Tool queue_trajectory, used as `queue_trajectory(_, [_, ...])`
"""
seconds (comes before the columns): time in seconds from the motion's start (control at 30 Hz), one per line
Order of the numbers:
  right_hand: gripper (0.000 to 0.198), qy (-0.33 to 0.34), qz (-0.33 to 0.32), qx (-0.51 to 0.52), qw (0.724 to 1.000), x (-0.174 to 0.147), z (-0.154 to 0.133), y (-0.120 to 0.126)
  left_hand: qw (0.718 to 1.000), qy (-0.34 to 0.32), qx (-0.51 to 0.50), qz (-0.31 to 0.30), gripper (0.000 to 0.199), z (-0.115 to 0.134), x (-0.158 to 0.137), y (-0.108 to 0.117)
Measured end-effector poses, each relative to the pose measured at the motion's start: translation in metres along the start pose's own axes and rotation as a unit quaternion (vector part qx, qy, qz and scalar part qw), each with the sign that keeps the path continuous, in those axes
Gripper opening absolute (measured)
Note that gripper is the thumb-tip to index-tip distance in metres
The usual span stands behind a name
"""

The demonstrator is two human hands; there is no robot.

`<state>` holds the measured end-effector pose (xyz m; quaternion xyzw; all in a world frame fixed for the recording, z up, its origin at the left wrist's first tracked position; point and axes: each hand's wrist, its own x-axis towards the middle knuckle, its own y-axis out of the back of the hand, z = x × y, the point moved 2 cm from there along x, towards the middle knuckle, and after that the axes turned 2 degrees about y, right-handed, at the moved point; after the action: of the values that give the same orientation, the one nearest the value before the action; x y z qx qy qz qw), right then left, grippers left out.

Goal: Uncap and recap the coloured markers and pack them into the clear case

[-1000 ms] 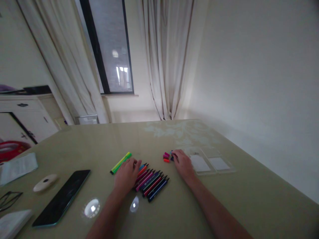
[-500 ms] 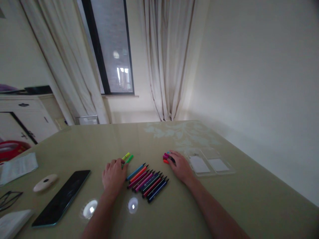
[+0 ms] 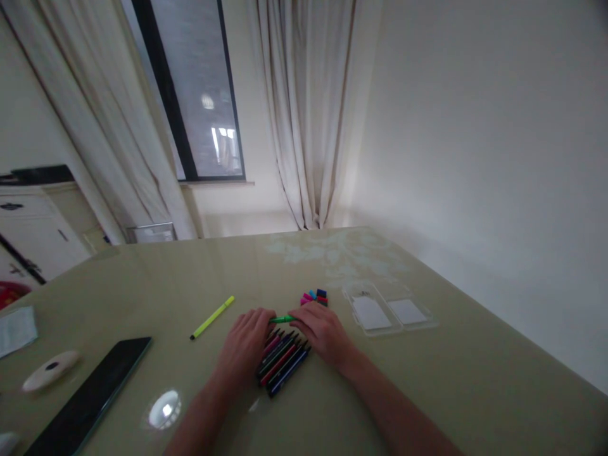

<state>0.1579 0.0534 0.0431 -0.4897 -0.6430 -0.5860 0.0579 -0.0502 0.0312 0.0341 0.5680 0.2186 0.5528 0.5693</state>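
Observation:
Between my two hands a green marker (image 3: 282, 319) is held crosswise above the table. My left hand (image 3: 249, 335) is closed on its left part, and my right hand (image 3: 323, 332) grips its right end. Under and between the hands lies a row of several uncapped markers (image 3: 285, 364), partly hidden by my left hand, tips pointing away. Just beyond my right hand sits a small pile of coloured marker caps (image 3: 314, 296). A yellow marker (image 3: 212, 318) with its cap on lies by itself, left of my left hand.
An open clear plastic case (image 3: 375, 311) with white paper inserts lies on the right. To the left are a black tablet or phone (image 3: 90, 399), a white oval object (image 3: 50, 371) and a pale blue cloth or mask (image 3: 16, 330). A wall borders the table's right edge.
My left hand has picked up the green marker and brought it right, over the row. My right hand has left the caps and taken the marker's other end. The view has turned slightly right.

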Motion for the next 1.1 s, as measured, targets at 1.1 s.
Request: queue_trajectory(1.1, [0.005,-0.317,-0.087,-0.105,0.938,-0.012,0.039,0.026,0.931,0.331,0.155,0.024,0.050,-0.082,-0.023,0.022])
